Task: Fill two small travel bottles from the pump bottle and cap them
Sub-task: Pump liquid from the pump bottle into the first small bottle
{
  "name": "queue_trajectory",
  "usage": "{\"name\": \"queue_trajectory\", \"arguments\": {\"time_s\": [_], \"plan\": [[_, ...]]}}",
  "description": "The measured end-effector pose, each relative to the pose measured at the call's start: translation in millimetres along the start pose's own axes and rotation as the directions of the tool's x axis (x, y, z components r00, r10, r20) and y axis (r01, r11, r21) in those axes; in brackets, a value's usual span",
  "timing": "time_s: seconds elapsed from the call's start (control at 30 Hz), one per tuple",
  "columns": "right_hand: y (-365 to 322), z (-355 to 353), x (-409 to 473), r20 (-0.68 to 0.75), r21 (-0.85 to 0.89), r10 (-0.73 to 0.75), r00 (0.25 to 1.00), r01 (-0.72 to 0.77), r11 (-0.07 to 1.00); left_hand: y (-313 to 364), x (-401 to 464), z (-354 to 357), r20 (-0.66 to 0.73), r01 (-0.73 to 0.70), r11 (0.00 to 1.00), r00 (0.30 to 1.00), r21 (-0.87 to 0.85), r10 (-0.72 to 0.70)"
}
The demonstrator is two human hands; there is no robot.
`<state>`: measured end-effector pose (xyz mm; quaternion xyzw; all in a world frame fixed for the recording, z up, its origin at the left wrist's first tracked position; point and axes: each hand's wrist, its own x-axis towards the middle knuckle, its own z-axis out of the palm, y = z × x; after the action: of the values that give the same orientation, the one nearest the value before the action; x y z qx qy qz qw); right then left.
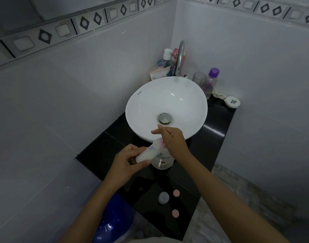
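Left hand [125, 161] grip holds tilted travel bottle [146, 153]; right hand [173, 139] presses pump bottle [163, 159].

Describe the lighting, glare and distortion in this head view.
Head view: dim, bluish light; small glare spots inside the sink and on the black counter; wide-angle lens bends the tile border; the travel bottle and pump bottle look soft.

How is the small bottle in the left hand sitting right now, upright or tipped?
Tipped. The left hand holds the small bottle slanted, its mouth angled up toward the pump bottle's head, where the right hand rests.
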<state>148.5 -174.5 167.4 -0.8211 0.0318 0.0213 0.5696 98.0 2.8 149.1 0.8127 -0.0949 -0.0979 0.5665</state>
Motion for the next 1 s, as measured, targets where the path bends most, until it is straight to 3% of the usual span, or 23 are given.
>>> {"name": "queue_trajectory", "arguments": {"time_s": [0.37,0.77,1.0], "plan": [[-8.8,-0.8,3.6,-0.062,0.084,0.002,0.998,0.003,0.996,3.4,0.4,-1.7,-0.023,-0.048,0.998,0.999,-0.036,0.047],[3.8,2.3,3.2,-0.075,-0.069,-0.062,0.995,0.057,0.996,1.7,-2.2,5.2,-0.022,-0.022,1.0,1.0,-0.003,0.022],[-5.3,0.2,3.9,-0.049,0.074,0.012,0.999,-0.009,0.997,9.3,-3.4,10.3,-0.047,-0.053,0.995,0.997,0.085,0.058]]}}
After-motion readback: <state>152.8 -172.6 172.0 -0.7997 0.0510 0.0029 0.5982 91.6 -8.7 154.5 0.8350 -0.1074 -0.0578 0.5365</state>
